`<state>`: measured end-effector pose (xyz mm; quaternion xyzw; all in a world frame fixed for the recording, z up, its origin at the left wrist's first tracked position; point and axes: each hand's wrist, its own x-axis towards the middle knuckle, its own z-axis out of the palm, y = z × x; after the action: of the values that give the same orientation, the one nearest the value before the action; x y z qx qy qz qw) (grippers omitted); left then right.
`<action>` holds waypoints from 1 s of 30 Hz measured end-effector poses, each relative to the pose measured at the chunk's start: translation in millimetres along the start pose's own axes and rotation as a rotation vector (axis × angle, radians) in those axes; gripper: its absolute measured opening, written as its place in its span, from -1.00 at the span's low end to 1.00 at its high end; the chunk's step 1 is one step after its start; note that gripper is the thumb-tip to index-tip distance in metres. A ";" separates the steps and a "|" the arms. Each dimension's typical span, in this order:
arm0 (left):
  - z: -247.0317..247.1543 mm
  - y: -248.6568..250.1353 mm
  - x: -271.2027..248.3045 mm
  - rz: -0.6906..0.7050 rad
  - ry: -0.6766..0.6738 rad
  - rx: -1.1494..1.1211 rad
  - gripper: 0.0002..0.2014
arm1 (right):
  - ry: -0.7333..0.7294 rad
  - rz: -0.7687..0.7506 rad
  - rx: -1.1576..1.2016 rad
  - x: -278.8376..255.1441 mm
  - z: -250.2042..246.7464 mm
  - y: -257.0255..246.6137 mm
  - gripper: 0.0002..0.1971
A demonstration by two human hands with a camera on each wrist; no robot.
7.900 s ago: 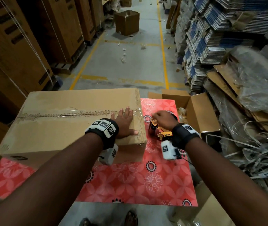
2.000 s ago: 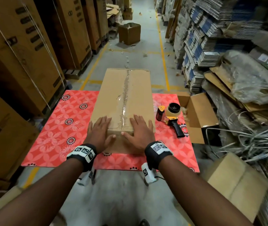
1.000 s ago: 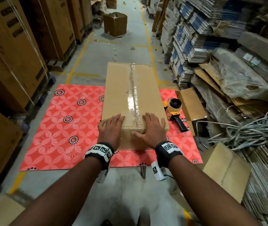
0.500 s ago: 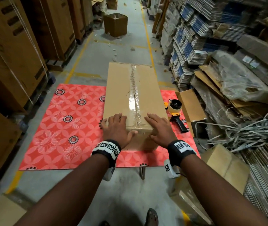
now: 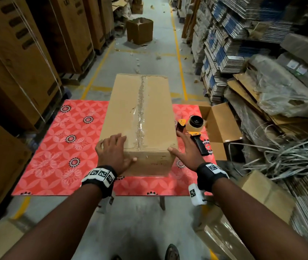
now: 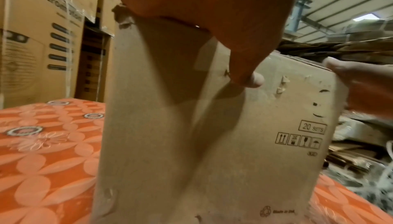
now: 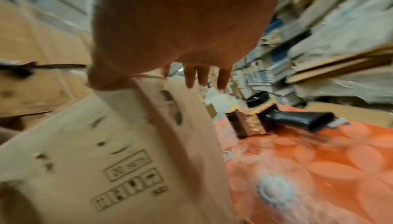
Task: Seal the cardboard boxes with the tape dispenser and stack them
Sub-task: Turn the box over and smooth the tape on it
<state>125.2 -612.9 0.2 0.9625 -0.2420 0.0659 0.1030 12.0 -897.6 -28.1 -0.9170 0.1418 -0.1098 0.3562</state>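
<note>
Cardboard box (image 5: pixel 140 113): long and closed, lying lengthwise on the red flowered surface (image 5: pixel 55 151); a clear tape strip (image 5: pixel 140 109) runs down the middle of its top; its near end carries printed handling symbols in the left wrist view
Stacked cartons (image 5: pixel 18 53): tall, strapped, standing on the floor well left of the surface
Left hand (image 5: pixel 113 152): laid over the box's near left corner; fingers spread on the top, thumb down the end face; grip wide and flat, not curled round anything
Right hand (image 5: pixel 187 149): at the near right corner; thumb touching the top edge, straight fingers along the right side; grip wide as well
Tape dispenser (image 5: pixel 194 132): on the surface just beside the box's right side; black handle toward me, roll upward; near the right fingers, touched by neither hand
Open carton (image 5: pixel 220 128): flaps up, right of the dispenser
</note>
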 end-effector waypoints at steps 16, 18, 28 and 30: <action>1.6 21.1 -0.6 -0.085 -0.003 0.102 -0.17 | 0.006 0.386 -0.226 39.4 -10.0 124.5 -0.40; 3.6 21.5 0.7 -0.102 -0.008 0.105 -0.17 | 0.033 0.441 -0.275 47.5 -13.1 135.9 -0.46; 8.4 22.6 2.8 -0.127 -0.011 0.132 -0.13 | -0.100 0.593 -0.132 84.7 1.0 168.6 -0.47; 9.2 23.4 3.8 -0.128 -0.023 0.154 -0.14 | -0.094 0.614 -0.115 86.0 1.8 167.6 -0.48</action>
<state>118.0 -636.8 -4.2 0.9818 -0.1752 0.0668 0.0301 62.5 -1043.9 -135.5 -0.8541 0.4012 0.0537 0.3266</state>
